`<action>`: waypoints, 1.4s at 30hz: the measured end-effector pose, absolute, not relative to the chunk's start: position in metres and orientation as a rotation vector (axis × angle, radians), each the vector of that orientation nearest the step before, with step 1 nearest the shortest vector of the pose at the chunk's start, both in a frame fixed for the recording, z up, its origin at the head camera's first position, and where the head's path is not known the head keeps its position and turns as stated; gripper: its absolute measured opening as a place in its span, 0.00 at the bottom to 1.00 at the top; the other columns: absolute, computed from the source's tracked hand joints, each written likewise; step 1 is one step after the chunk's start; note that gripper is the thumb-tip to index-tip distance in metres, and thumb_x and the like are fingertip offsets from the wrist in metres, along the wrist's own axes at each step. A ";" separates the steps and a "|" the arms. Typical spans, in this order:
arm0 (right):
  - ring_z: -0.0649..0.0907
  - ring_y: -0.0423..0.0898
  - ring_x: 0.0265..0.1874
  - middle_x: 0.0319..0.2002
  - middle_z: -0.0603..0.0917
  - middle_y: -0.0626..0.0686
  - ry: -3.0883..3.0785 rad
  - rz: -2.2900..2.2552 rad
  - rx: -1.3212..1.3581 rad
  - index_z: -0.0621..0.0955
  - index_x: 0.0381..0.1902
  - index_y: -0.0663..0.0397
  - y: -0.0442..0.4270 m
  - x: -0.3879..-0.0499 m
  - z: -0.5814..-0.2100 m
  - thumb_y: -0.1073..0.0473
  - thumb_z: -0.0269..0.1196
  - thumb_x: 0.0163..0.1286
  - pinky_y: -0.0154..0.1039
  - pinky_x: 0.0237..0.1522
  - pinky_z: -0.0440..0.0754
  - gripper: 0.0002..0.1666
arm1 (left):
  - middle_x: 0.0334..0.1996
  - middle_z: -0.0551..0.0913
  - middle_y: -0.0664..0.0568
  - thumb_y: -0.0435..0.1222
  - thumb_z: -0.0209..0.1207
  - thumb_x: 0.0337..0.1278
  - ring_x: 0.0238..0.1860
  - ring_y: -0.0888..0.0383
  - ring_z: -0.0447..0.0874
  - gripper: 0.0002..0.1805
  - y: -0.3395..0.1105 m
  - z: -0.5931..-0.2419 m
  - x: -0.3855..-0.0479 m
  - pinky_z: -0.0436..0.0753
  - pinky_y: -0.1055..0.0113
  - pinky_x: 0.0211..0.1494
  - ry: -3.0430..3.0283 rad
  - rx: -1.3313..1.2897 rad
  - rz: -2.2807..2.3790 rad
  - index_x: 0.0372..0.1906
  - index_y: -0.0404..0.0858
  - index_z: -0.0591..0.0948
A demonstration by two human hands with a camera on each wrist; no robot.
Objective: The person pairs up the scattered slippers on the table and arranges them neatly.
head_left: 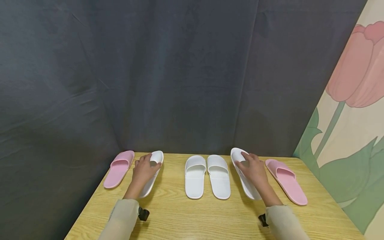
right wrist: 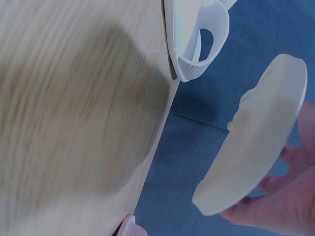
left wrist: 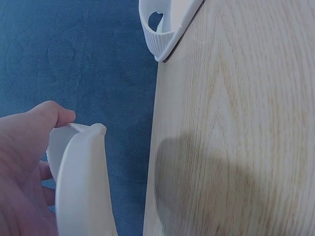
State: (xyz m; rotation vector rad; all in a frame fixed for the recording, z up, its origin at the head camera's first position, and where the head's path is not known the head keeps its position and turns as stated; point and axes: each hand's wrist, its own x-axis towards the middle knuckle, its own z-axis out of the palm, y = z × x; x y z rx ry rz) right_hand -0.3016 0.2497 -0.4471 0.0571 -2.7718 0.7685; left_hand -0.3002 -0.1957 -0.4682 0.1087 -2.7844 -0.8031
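White ribbed slipper (head_left: pixel 150 184) pinched in left hand (head_left: pixel 144 170), twin slipper (head_left: pixel 248 186) in right hand (head_left: pixel 253 168); table (head_left: pixel 210 216) below grips. Likely placing; needs level lowering.

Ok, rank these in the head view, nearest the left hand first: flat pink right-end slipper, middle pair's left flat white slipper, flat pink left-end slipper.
1. Left-end pink slipper, left of the left hand.
2. Middle pair's left white slipper, right of that hand.
3. Right-end pink slipper, farthest right.

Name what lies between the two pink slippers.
In the head view: a white slipper gripped by the left hand, two more white slippers side by side on the table, and a fourth white slipper gripped by the right hand.
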 end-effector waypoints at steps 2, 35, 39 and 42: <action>0.69 0.80 0.62 0.69 0.66 0.75 -2.763 0.779 0.060 0.71 0.72 0.56 0.247 -0.301 -0.447 0.42 0.63 0.71 0.71 0.60 0.69 0.38 | 0.69 0.69 0.32 0.54 0.62 0.61 0.65 0.30 0.66 0.42 -0.196 -0.468 -0.300 0.68 0.33 0.61 -2.786 0.109 -0.799 0.73 0.33 0.67; 0.71 0.74 0.62 0.68 0.70 0.70 -2.749 0.822 0.111 0.74 0.71 0.50 0.190 -0.305 -0.445 0.40 0.65 0.69 0.70 0.56 0.73 0.38 | 0.69 0.69 0.32 0.54 0.62 0.62 0.65 0.30 0.66 0.42 -0.200 -0.466 -0.296 0.68 0.33 0.61 -2.791 0.119 -0.793 0.73 0.33 0.67; 0.71 0.74 0.62 0.68 0.70 0.70 -2.747 0.822 0.118 0.74 0.71 0.50 0.184 -0.307 -0.445 0.40 0.65 0.68 0.70 0.56 0.73 0.38 | 0.69 0.69 0.32 0.54 0.61 0.62 0.65 0.30 0.65 0.42 -0.201 -0.467 -0.295 0.68 0.32 0.62 -2.792 0.122 -0.795 0.73 0.33 0.66; 0.71 0.73 0.63 0.68 0.70 0.69 -2.749 0.830 0.119 0.74 0.71 0.49 0.179 -0.307 -0.445 0.39 0.65 0.68 0.69 0.56 0.74 0.38 | 0.69 0.68 0.32 0.54 0.62 0.62 0.66 0.31 0.65 0.42 -0.202 -0.467 -0.295 0.67 0.32 0.62 -2.790 0.123 -0.804 0.74 0.33 0.66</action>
